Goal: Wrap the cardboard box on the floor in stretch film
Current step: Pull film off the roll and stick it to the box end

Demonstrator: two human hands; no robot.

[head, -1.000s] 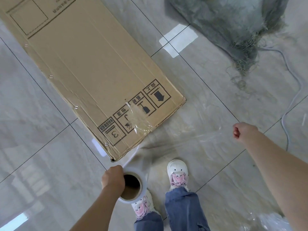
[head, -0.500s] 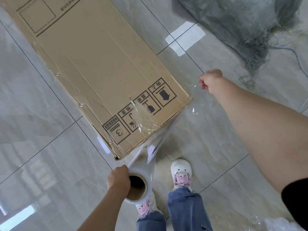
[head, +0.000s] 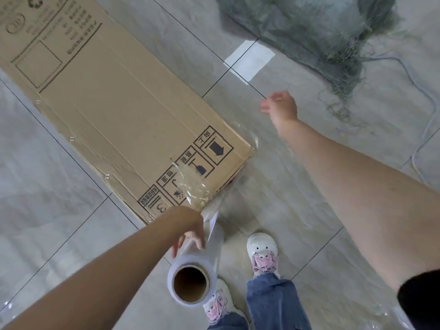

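One long cardboard box (head: 114, 110) lies flat, running upper-left to lower-right.

Person holding a stretch film roll at the end of a cardboard box on the floor

The left hand (head: 188, 225) grips the stretch film roll (head: 192, 279), its film clinging to the near end of the cardboard box (head: 114, 110). The right hand (head: 282, 107) hovers with loosely spread fingers (head: 265, 108) beyond the box corner, above the tiled floor (head: 309, 198).
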